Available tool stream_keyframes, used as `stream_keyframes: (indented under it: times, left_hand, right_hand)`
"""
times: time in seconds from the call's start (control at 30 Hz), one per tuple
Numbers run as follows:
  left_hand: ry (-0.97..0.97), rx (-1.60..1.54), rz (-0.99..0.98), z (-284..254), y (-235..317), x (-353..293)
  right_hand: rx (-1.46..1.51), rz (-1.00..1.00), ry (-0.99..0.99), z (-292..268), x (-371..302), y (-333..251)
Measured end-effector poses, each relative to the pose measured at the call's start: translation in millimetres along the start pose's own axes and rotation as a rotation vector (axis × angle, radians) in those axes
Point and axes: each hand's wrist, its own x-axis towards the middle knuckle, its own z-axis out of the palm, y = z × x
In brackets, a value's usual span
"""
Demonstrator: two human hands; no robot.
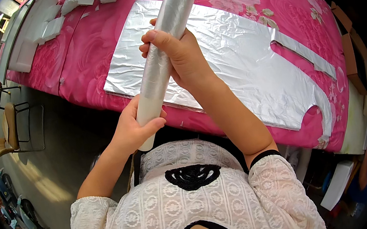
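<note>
A long roll of clear plastic film (pixel 170 21) slants across the front of me, its far end running out past the top of the view. Near its lower end my left hand (pixel 135 128) is closed round it, thumb along the side. Higher up, my right hand (pixel 180 52) wraps the roll with the thumb on top. Beneath and beyond the roll, a flat stack of silvery plastic bags (pixel 241 60) lies on the table. The bags have cut-out handle straps (pixel 307 54) at their right end. The roll hides part of the stack.
A pink flowered cloth (pixel 80 72) covers the table. White folded packets (pixel 49 30) lie at its far left, and cardboard boxes (pixel 354 57) stand beyond the right edge. A chair (pixel 7 130) and a scooter (pixel 25 212) are on the floor at left. Another person's arm (pixel 364 169) shows at lower right.
</note>
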Motion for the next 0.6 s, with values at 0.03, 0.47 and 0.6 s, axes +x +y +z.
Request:
stream_keyframes:
  times: [0.03, 0.47, 0.6]
  left_hand:
    - [0.014, 0.145, 0.048, 6, -4, 3]
    - [-0.346, -0.263, -0.142, 33, -17, 23]
    - [0.043, 0.171, 0.075, 36, -26, 37]
  right_hand:
    - [0.0, -0.012, 0.026, -5, -4, 0]
    - [0.011, -0.036, 0.196, -30, -59, -5]
    - [-0.207, -0.087, 0.314, -41, -58, 24]
